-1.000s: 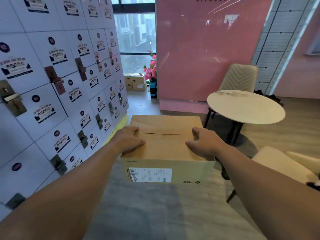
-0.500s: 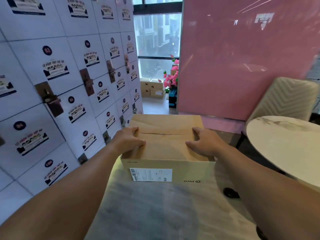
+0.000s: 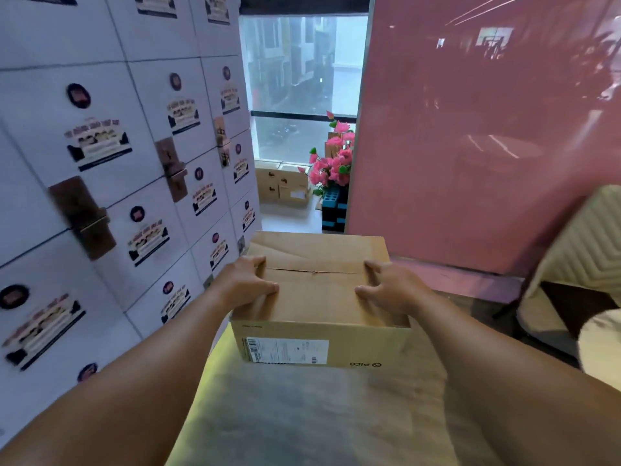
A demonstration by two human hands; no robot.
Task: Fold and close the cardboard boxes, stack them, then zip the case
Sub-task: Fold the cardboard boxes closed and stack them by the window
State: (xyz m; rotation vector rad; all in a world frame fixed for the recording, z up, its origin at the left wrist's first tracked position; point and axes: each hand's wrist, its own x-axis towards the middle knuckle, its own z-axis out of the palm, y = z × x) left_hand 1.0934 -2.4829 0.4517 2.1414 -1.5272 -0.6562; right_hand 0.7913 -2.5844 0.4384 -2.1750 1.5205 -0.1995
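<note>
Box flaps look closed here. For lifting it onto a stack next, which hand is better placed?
Neither clearly: the left hand and right hand grip opposite top edges of the cardboard box symmetrically, so probably both lift together.

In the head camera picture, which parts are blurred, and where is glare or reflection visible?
Head view: the locker wall at left is smeared by motion blur; the glossy pink panel shows reflections and light streaks; the window is bright and hazy; the cardboard box and both hands stay fairly sharp; straight lines bend near the edges.

Two hands [image 3: 247, 284] [image 3: 391, 287], one near cardboard box [image 3: 319, 304], two far boxes [image 3: 282, 185].
</note>
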